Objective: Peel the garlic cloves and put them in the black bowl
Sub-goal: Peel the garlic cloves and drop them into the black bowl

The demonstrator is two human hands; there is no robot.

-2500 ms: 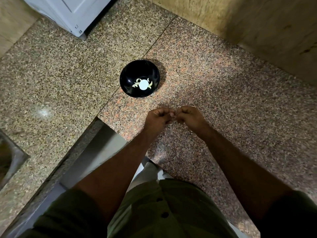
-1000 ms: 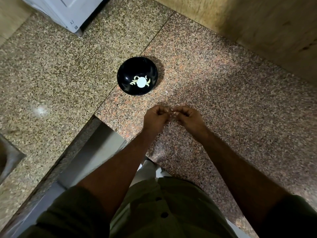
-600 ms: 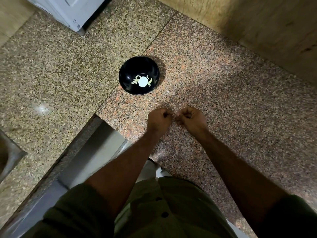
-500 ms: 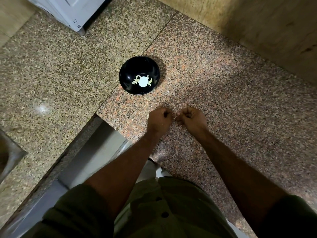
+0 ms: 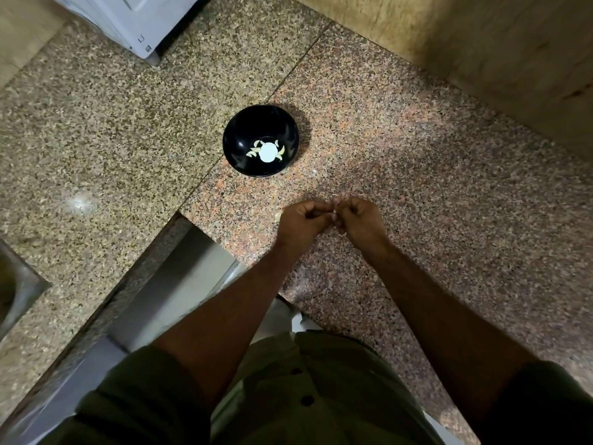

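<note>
Both hands curled knuckle to knuckle over the speckled granite bench, left hand (image 5: 303, 221) and right hand (image 5: 361, 220) each in a pinching grip on a small pale garlic clove (image 5: 335, 213), mostly hidden between fingertips. Round glossy black bowl (image 5: 240, 139) just beyond the left grip, several peeled cloves inside. Likely risks: slick clove squirting out under pressure; skin flakes falling into the bowl.

garlic clove (image 5: 334, 216): mostly hidden by fingers | sink (image 5: 12, 290): cut off left
</note>
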